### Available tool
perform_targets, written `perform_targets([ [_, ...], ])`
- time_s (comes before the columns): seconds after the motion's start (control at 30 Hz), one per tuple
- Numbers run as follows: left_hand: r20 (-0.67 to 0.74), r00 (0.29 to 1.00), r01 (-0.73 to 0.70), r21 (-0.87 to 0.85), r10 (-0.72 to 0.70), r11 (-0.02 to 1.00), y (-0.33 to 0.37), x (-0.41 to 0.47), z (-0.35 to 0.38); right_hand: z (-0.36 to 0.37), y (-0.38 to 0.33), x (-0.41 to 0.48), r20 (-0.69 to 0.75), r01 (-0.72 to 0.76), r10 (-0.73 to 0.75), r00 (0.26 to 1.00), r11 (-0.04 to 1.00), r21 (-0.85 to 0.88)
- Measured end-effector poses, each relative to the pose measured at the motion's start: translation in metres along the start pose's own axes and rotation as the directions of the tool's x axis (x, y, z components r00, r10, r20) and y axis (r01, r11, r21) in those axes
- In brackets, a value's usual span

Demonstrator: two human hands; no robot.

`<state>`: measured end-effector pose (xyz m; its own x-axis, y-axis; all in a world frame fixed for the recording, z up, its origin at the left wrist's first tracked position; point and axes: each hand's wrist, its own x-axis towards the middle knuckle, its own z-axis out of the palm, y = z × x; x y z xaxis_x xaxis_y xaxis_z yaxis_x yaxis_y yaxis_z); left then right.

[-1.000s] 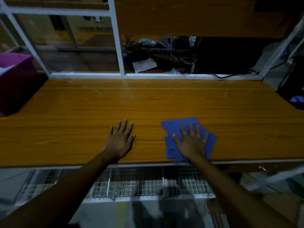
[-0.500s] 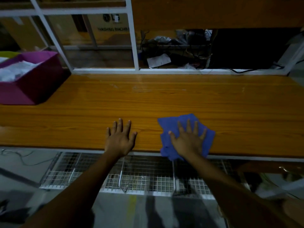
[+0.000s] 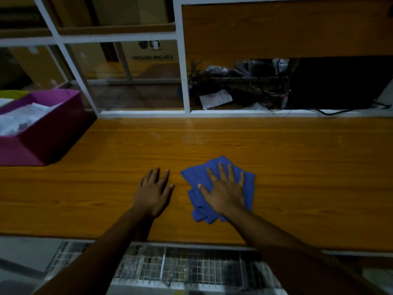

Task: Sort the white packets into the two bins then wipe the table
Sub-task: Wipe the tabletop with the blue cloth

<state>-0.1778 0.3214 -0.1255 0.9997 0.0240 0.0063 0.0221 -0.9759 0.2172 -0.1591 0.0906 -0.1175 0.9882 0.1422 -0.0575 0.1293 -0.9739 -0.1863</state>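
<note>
Table (image 3: 308,167): orange wood-grain laminate, smooth with a dull sheen, long straight near edge. Your right hand (image 3: 225,192) lies palm-down on the blue cloth (image 3: 195,175) — soft, crumpled, folded into an uneven pad — fingers straight and spread, pressing it flat. Your left hand (image 3: 154,190) rests flat on bare wood just beside the cloth, fingers straight, slightly apart. At far left sits the magenta bin (image 3: 49,137), boxy with flat walls, holding rumpled white packets (image 3: 19,118); a yellow-green rim (image 3: 12,93) shows behind it. A wire-mesh rack (image 3: 191,269) shows below the table edge.

Versus half a second ago: the cloth overhung the near edge — now it lies wholly on the wood, further in, and both hands have moved forward with it.
</note>
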Motion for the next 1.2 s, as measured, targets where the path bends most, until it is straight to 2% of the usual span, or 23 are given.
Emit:
perform_targets([
  [0.1, 0.023, 1.000, -0.017, -0.009, 0.017, 1.000, -0.009, 0.036, -0.001, 0.000, -0.003, 0.037, -0.020, 0.012, -0.012, 1.000, 1.000, -0.005],
  [0.3, -0.019, 1.000, 0.021, -0.070, -0.022, 0.997, -0.039, 0.108, -0.005, -0.006, 0.005, 0.108, -0.040, -0.116, 0.116, 0.992, 0.993, 0.021],
  [0.43, 0.003, 0.998, 0.064, -0.032, -0.064, 0.997, -0.073, 0.146, -0.008, -0.011, 0.023, 0.141, -0.081, -0.220, 0.221, 0.972, 0.975, 0.017],
  [0.63, 0.000, 0.997, 0.083, 0.008, -0.083, 0.996, -0.112, 0.198, -0.018, -0.020, 0.049, 0.199, -0.077, -0.475, 0.477, 0.876, 0.879, 0.042],
  [0.73, -0.023, 0.991, 0.129, 0.034, -0.128, 0.991, -0.114, 0.220, -0.019, -0.023, 0.042, 0.234, -0.062, -0.597, 0.597, 0.800, 0.802, 0.012],
  [0.8, -0.034, 0.990, 0.136, 0.050, -0.134, 0.989, -0.112, 0.226, -0.018, -0.024, 0.028, 0.256, -0.046, -0.629, 0.628, 0.777, 0.778, 0.005],
  [0.93, -0.036, 0.988, 0.151, 0.066, -0.149, 0.986, -0.111, 0.226, -0.018, -0.017, -0.022, 0.292, -0.065, -0.518, 0.517, 0.854, 0.855, -0.006],
  [1.03, -0.030, 0.988, 0.156, 0.048, -0.155, 0.987, -0.109, 0.225, -0.022, -0.006, -0.079, 0.306, -0.042, -0.341, 0.340, 0.940, 0.940, -0.018],
  [1.13, -0.071, 0.984, 0.166, 0.001, -0.165, 0.986, -0.109, 0.223, -0.024, 0.005, -0.128, 0.305, -0.001, -0.013, 0.013, 1.000, 1.000, -0.007],
  [1.2, -0.087, 0.983, 0.162, -0.025, -0.164, 0.986, -0.113, 0.222, -0.023, 0.011, -0.134, 0.294, 0.031, 0.264, -0.264, 0.964, 0.965, -0.003],
])
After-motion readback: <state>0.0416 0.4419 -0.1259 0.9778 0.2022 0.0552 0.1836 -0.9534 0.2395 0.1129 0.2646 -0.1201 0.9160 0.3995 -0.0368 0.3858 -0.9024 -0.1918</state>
